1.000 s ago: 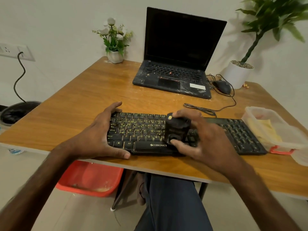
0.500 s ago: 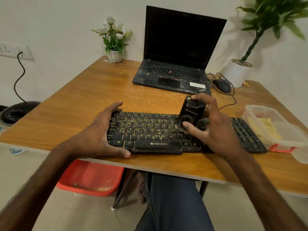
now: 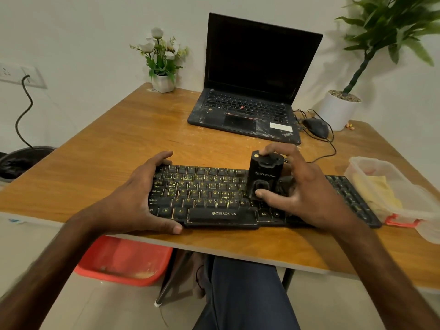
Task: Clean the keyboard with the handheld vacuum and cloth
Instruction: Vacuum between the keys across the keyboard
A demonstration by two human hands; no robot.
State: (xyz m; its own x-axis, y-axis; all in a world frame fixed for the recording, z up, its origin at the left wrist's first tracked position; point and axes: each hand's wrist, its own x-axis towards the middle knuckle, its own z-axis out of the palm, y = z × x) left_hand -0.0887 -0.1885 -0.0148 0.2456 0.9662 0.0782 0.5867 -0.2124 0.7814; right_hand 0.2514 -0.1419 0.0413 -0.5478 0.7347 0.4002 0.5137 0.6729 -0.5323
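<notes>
Black plastic keyboard [image 3: 204, 191] with yellow-lit legends and a ZEBRONICS space bar lies lengthwise along the near edge of the brown wooden table [image 3: 119, 148], and we have it pinned. Our left hand [image 3: 142, 201] clamps its left end: thumb laid along the near edge, fingers hooked over the far-left corner, palm arched above the Ctrl and Shift keys.

Over to the right now. Our right hand [image 3: 307, 194] wraps the stubby black cylindrical handheld vacuum [image 3: 265, 175], which stands nearly upright on the keys just right of the letter block. The thumb presses its front low down, the index fingertip sits on top beside a small yellow button, and the other fingers curve round its far side. So the grip is on the vacuum's body and the keyboard lies directly beneath it. The nozzle itself is hidden behind the thumb.

The number-pad end runs out to the right past our wrist. Just beyond it, at the table's right edge, a clear plastic tub [image 3: 409, 201] with red clips holds the crumpled yellow cloth [image 3: 373, 191], untouched.

Along the far edge we see an open black laptop [image 3: 250, 91] with a dark screen and a black wired mouse [image 3: 315, 127] to its right. A white pot with a tall green plant [image 3: 339, 110] stands at the far right corner, a small white pot of white flowers [image 3: 163, 67] at the far left. Under the table sits a red plastic basin [image 3: 123, 265].
</notes>
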